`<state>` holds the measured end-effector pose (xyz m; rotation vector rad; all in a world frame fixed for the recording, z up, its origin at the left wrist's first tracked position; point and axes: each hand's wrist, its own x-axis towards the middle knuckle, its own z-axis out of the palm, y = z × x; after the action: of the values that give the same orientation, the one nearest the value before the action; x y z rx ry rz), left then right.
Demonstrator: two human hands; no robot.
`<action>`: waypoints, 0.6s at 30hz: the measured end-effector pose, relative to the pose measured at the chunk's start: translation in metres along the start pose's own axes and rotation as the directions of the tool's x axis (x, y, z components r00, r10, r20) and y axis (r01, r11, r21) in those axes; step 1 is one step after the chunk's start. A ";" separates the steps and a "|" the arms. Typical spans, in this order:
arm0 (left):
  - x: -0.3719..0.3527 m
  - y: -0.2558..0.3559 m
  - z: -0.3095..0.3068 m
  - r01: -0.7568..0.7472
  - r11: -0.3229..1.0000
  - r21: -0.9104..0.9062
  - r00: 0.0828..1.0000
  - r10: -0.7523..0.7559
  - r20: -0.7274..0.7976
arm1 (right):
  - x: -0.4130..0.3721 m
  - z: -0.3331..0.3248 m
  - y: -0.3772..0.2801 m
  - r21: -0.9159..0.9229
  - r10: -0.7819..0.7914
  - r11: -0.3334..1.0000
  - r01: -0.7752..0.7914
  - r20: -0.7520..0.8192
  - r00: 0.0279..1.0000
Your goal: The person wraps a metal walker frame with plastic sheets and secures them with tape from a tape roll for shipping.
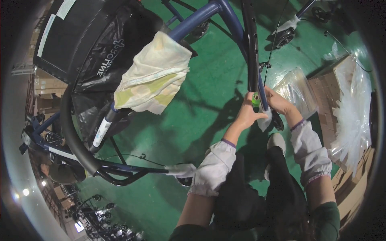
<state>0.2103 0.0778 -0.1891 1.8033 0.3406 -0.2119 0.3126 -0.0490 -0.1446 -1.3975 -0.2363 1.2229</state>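
Observation:
A blue-and-black wheeled frame stands before me, with a black tube (252,52) running down beside a blue tube (262,92). My left hand (244,115) is closed at the lower end of the black tube, around a small green ring-shaped piece (255,99); its thumb sticks out to the right. On the other side, my right hand (278,101) curls its fingers against the blue tube, with its thumb hidden. Below both hands hangs a whitish plastic wrap (264,119) beside a black wheel (277,120).
A patterned cloth (155,76) drapes over the frame's blue bar, near a black bag (104,60). Cardboard boxes (325,96) and clear plastic (354,108) lie at the right. Another wheel (284,37) stands beyond. Several wheeled frames (98,217) are at the lower left, on the green floor (193,124).

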 end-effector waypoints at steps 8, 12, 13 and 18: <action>-0.015 0.003 0.003 0.140 0.983 0.121 0.978 -0.119 -0.172 | -0.073 0.049 0.081 -0.212 -0.218 0.968 0.134 -0.446 0.868; -0.027 0.041 0.000 0.361 0.893 0.270 0.932 -0.336 -0.136 | -0.063 0.077 0.077 0.220 0.102 0.975 -0.028 -0.333 0.937; -0.030 0.050 -0.002 0.407 0.857 0.317 0.913 -0.387 -0.126 | -0.055 0.084 0.084 0.303 0.093 0.953 0.024 -0.365 0.926; -0.029 0.083 -0.009 0.488 0.723 0.489 0.851 -0.519 -0.082 | -0.018 0.113 0.096 0.482 0.152 0.856 0.189 -0.582 0.799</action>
<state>0.2109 0.0642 -0.1023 2.1684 0.7970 -0.8058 0.1719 -0.0211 -0.1849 -1.2147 0.5063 0.6782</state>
